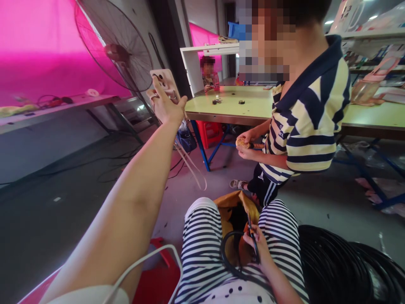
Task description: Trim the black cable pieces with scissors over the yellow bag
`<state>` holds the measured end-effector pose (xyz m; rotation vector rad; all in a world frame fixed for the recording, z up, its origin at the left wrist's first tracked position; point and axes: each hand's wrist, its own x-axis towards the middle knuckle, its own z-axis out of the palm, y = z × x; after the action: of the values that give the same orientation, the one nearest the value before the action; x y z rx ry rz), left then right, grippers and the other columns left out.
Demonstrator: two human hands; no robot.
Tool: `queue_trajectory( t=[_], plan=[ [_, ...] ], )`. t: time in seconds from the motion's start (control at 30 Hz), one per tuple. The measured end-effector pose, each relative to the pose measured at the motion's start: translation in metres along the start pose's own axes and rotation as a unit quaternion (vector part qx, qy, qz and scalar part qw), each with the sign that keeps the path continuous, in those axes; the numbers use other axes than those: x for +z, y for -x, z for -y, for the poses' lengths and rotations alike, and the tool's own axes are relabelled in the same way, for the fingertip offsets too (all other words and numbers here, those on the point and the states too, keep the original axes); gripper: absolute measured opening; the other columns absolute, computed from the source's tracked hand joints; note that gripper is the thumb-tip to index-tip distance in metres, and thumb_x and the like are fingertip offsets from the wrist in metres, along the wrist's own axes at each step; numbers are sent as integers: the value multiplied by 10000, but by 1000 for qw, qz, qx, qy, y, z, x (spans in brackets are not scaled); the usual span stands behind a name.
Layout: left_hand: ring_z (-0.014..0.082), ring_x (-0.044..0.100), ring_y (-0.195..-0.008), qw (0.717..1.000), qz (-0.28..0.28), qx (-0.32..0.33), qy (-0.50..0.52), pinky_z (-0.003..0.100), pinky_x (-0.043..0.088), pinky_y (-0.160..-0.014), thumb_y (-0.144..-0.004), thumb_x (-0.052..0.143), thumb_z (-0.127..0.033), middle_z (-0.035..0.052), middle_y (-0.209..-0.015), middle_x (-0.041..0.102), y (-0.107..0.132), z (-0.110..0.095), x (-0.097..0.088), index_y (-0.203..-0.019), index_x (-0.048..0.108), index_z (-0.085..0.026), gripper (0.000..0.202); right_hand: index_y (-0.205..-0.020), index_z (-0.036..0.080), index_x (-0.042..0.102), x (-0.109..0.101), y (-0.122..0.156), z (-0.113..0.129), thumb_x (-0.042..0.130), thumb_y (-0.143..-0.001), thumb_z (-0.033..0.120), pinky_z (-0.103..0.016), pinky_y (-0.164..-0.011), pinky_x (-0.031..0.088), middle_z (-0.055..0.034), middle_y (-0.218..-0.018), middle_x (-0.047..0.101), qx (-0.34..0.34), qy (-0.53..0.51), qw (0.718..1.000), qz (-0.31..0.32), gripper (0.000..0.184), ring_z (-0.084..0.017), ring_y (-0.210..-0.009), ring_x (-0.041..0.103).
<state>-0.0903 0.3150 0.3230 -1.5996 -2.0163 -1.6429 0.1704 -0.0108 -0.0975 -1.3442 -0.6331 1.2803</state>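
Observation:
My left hand [167,105] is stretched out ahead at arm's length, closed round a pink phone [165,82] held upright. My right hand [255,244] rests on my lap, closed on a black cable [228,257] that loops over my striped trousers. An orange bag [232,211] lies between my knees. A large pile of coiled black cable [341,266] lies to my right.
A person in a striped polo shirt [308,122] stands close in front, holding a small round thing in both hands. Behind is a green table [243,107] with small parts. A big floor fan [117,46] stands at left, a red stool [158,274] below.

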Motion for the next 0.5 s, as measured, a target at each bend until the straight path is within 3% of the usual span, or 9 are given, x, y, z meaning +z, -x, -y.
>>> queue_trajectory(
  t=[0.17, 0.37, 0.5],
  plan=[
    [360, 450, -1504, 1000, -5, 1, 5, 522, 343, -1281, -853, 863, -274, 228, -1645, 336, 1, 0, -2, -1671, 279, -190, 1009, -897, 235, 704, -4, 0, -3, 1006, -507, 491, -413, -792, 578, -26, -778, 722, -2, 6, 1000, 7, 556, -263, -778, 701],
    [375, 361, -1585, 999, -1, -25, 25, 577, 280, -1314, -828, 865, -215, 218, -1671, 314, 1, 0, -4, -1696, 167, -252, 1114, -981, 242, 701, -6, 2, -6, 977, -583, 469, -417, -847, 560, -37, -851, 738, 7, 10, 1000, 20, 535, -271, -844, 709],
    [329, 413, -1560, 998, -18, -42, 36, 519, 303, -1325, -808, 890, -193, 213, -1650, 396, 4, 7, -7, -1725, 65, -227, 1234, -947, 245, 697, -4, 1, -3, 980, -544, 473, -410, -823, 553, -24, -798, 723, 2, 7, 1000, 17, 542, -269, -800, 703]
  ],
)
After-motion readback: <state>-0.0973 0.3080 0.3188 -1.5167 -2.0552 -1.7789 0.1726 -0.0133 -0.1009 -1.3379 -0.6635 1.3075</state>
